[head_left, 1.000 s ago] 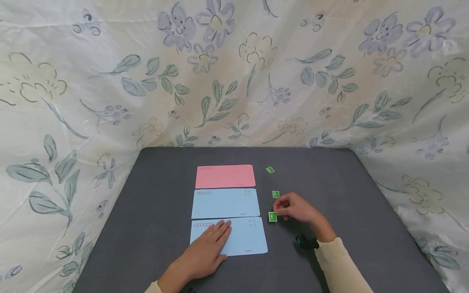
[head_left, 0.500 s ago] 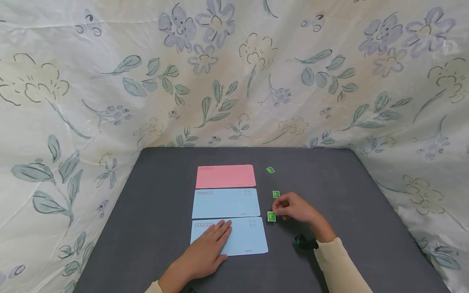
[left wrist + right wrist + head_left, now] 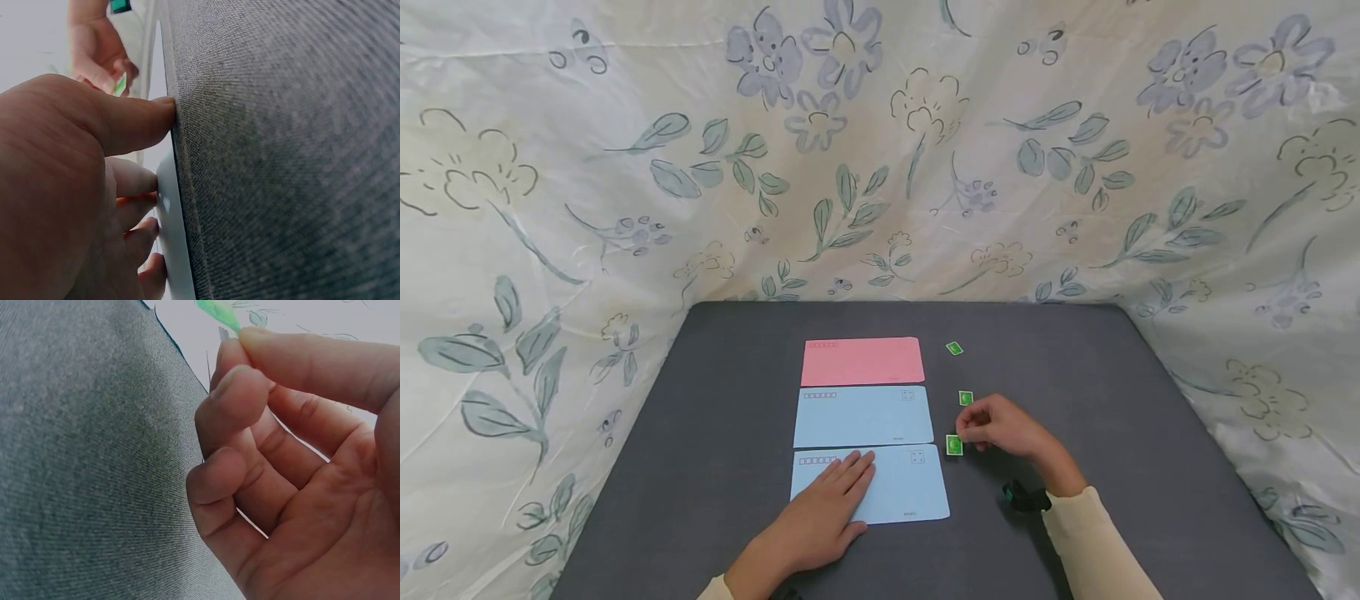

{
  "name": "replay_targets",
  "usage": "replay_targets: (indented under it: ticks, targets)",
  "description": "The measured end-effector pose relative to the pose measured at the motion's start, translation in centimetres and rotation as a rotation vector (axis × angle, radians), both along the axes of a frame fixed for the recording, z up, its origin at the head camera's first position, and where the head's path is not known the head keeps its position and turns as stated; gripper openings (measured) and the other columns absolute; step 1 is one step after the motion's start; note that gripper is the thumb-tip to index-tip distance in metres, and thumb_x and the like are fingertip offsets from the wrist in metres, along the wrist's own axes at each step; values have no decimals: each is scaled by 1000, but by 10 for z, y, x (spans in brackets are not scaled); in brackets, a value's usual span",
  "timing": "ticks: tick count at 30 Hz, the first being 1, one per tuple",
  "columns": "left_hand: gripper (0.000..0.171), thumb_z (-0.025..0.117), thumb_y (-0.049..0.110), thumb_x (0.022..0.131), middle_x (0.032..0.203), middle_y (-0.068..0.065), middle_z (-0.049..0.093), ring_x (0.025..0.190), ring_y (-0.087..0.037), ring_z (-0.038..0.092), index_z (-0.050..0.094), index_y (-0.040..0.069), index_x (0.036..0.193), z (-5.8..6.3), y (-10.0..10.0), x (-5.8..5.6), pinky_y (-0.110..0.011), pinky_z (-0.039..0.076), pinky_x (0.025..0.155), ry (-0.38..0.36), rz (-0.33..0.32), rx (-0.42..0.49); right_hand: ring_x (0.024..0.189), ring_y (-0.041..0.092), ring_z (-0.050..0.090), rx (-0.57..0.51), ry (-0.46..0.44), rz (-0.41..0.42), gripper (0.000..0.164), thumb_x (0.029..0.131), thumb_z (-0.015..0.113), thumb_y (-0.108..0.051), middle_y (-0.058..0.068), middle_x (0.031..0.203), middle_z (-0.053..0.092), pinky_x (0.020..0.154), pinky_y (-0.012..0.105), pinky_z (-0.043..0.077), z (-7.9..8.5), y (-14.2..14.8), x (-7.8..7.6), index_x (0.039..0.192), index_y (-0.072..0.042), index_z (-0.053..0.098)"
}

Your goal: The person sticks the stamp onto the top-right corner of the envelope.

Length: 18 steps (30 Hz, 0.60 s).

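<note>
My left hand point(image 3: 816, 521) lies flat, fingers straight, on the left part of the nearest light-blue envelope point(image 3: 902, 487). The left wrist view has its thumb point(image 3: 144, 122) at the envelope's edge. Just right of that envelope, my right hand point(image 3: 1006, 429) pinches a small green stamp with a white border point(image 3: 954, 445) between thumb and forefinger. Close up in the right wrist view, the stamp point(image 3: 217, 311) is gripped by its edge, and the other fingers are curled. In the head view the stamp stands a short gap away from the envelope, whose printed stamp box is at its upper right.
A second light-blue envelope point(image 3: 865, 418) and a pink envelope point(image 3: 862, 362) line up behind the nearest one. Two more green stamps lie to their right, one upright point(image 3: 966, 398) and one tilted point(image 3: 954, 348). Floral cloth point(image 3: 880, 150) surrounds the dark grey table point(image 3: 737, 375).
The pinched stamp has shifted slightly left toward the nearest envelope, along with the right fingertips. My left hand and the envelopes have stayed in place.
</note>
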State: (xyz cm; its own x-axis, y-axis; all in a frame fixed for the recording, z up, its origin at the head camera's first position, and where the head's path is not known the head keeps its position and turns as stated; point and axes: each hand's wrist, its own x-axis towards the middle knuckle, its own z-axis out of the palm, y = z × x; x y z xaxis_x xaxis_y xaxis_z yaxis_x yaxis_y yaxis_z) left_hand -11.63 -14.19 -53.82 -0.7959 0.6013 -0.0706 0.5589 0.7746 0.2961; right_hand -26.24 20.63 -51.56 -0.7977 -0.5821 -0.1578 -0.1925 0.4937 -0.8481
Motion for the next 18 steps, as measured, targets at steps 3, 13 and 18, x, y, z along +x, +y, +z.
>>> replay_targets:
  ticks: [3, 13, 18]
  targets:
    - [72, 64, 36, 110, 178, -8, 26, 164, -26, 24, 36, 4, 169, -1, 0, 0, -46, 25, 130, 6, -1, -1, 66, 20, 62, 0, 4, 6, 7, 100, 76, -7, 9, 80, 69, 63, 37, 56, -1, 0, -1, 93, -7, 78]
    - [73, 64, 37, 110, 178, -7, 27, 163, -26, 24, 36, 4, 168, -3, 0, 1, -46, 26, 129, 25, -4, -4, 67, 20, 62, -5, 17, 18, 8, 100, 76, -7, 10, 81, 69, 64, 36, 55, -4, -3, -2, 93, -7, 79]
    - [73, 64, 36, 109, 178, -8, 27, 163, -26, 24, 37, 3, 168, -2, 0, 1, -46, 26, 129, 20, -1, 1, 69, 22, 61, -11, 3, 11, 6, 100, 77, -7, 13, 83, 70, 64, 36, 55, -3, -6, -2, 95, -5, 78]
